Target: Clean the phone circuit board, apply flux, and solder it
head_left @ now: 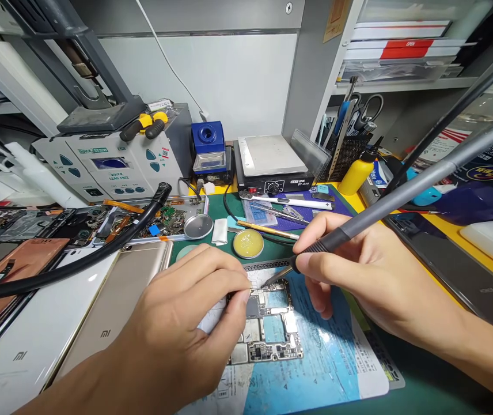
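Note:
My right hand [371, 274] grips a soldering iron [337, 237] like a pen, fingers wrapped near its front end. Its dark tip points down-left and meets the top edge of a phone circuit board [251, 330], or hovers just over it. At the board's upper left, my left hand [181, 311] has thumb and fingers pinched together; something thin may be between them, too small to make out. The hand covers the board's left part. Under the board lies a blue and white printed sheet [315, 369]. Just behind sits an open tin of yellowish paste [249, 244].
Phones [108, 311] lie at left, with a thick black hose [78, 271] across them. A rework station [112, 167], blue iron stand [208, 138] and hot plate [272, 158] stand behind. A yellow bottle [356, 173] and black phone [458, 265] are at right.

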Demonstrator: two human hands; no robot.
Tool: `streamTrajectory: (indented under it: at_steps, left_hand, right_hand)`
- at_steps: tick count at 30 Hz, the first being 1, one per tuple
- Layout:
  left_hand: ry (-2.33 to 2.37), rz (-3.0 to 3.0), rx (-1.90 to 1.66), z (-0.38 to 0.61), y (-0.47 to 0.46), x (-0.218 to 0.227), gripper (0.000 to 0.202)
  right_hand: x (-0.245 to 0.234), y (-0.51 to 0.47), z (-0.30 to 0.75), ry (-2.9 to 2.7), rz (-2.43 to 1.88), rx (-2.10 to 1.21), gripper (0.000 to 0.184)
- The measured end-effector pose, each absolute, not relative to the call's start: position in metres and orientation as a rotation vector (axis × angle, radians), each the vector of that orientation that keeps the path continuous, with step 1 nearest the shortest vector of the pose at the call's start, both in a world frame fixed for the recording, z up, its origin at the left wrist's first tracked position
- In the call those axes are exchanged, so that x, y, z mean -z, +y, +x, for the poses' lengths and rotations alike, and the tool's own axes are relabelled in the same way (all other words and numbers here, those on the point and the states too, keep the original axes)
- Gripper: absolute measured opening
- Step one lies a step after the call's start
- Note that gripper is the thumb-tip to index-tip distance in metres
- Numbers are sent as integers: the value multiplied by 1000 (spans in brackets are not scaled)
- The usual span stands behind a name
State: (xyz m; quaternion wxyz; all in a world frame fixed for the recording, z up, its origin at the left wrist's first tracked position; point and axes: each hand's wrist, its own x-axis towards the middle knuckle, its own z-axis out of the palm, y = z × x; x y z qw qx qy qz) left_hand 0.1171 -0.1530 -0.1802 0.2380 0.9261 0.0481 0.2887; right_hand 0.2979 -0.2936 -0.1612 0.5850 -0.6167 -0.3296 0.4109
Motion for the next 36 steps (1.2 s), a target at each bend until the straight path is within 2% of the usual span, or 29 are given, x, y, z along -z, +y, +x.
streamTrajectory:
  at_steps: [36]
  left_hand:
    - [97, 2543, -800, 119, -153, 181, 17]
  right_hand:
    - [160, -292, 297, -817, -1489, -934, 12]
